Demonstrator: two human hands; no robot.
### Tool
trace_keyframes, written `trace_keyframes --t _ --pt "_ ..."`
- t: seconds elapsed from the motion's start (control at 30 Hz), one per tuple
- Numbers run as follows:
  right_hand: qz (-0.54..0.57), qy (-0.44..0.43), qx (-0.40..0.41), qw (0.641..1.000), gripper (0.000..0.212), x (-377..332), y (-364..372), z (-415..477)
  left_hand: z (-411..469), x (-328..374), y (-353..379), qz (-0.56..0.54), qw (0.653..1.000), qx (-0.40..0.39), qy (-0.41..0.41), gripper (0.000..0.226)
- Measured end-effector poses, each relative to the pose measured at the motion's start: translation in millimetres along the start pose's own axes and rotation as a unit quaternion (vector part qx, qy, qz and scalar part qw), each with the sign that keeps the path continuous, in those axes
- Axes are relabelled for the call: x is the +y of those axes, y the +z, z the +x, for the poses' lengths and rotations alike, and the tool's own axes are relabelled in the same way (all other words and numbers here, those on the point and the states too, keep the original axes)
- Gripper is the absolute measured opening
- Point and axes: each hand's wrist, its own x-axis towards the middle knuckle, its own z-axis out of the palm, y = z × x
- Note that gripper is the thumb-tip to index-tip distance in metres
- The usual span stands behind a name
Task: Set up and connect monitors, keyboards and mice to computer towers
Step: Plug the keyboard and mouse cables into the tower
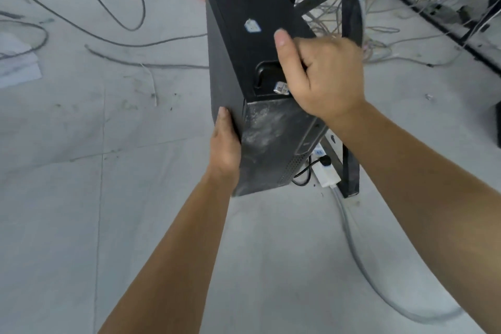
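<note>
Tower [235,43] held tilted, seemingly off the floor, beside the desk frame [351,16]. Right hand [322,76] curls over its far edge by the handle recess [264,76]; left hand [225,149] clasps the front corner, fingers hidden. Likely heavy, rigid, dusty-slick. Keep two hands on it and use the recess.

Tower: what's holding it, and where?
Both hands hold the tower: the right hand grips its top by the handle recess, the left hand clasps its lower left edge.
</note>
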Motion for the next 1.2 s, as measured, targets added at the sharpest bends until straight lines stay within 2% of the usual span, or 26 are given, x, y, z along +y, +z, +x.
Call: trace_keyframes --t 0.2,0.33,0.43,0.53,0.6,0.73,0.83,0.93,1.0,1.03,1.1,1.2 --pt "-0.056 0.049 0.048 0.996 0.052 -4.4 3.2 -11.3 -63.3 45.4 16.9 0.053 0.998 0.01 0.031 0.093" --pt "-0.074 0.056 0.007 0.996 0.052 -11.1 -3.4 -25.7 -95.3 56.0 24.6 0.107 0.991 0.03 0.068 0.068" --pt "-0.049 0.019 -0.009 0.999 0.041 -8.4 -6.4 -35.8 -105.3 57.7 22.4 0.163 0.977 0.068 0.117 0.056" --pt "-0.035 0.023 -0.101 0.994 0.043 -4.1 -21.9 -40.6 -121.3 64.6 23.8 0.234 0.96 0.084 0.129 0.05" --pt "-0.026 0.06 -0.174 0.983 0.046 -9.4 -36.9 -40.3 -138.2 78.2 21.8 0.312 0.937 0.069 0.143 0.046" --pt "0.036 0.139 -0.32 0.936 0.05 -28.5 -76.2 -25.2 -180.0 119.9 19.6 0.448 0.876 0.064 0.166 0.04" --pt "0.058 0.17 -0.339 0.924 0.041 -41.8 -113.5 -7.9 -206.2 153.9 21.4 0.53 0.821 0.083 0.196 0.035" --pt "0.061 0.234 -0.419 0.875 0.054 -58.8 -149.6 4.6 -242.7 187.4 27.7 0.579 0.784 0.081 0.21 0.03" --pt "0.04 0.244 -0.474 0.845 0.062 -72.4 -181.0 9.5 -274.7 205.8 30.1 0.598 0.768 0.072 0.217 0.033" --pt "0.038 0.24 -0.484 0.841 0.061 -80.0 -200.0 14.6 -292.2 215.6 31.4 0.607 0.761 0.067 0.217 0.037" --pt "0.047 0.229 -0.489 0.84 0.053 -90.6 -236.8 35.2 -321.7 240.6 34.9 0.622 0.752 0.063 0.209 0.039" --pt "0.048 0.22 -0.484 0.846 0.047 -99.9 -294.0 83.9 -362.4 297.2 52.8 0.607 0.767 0.078 0.196 0.035"
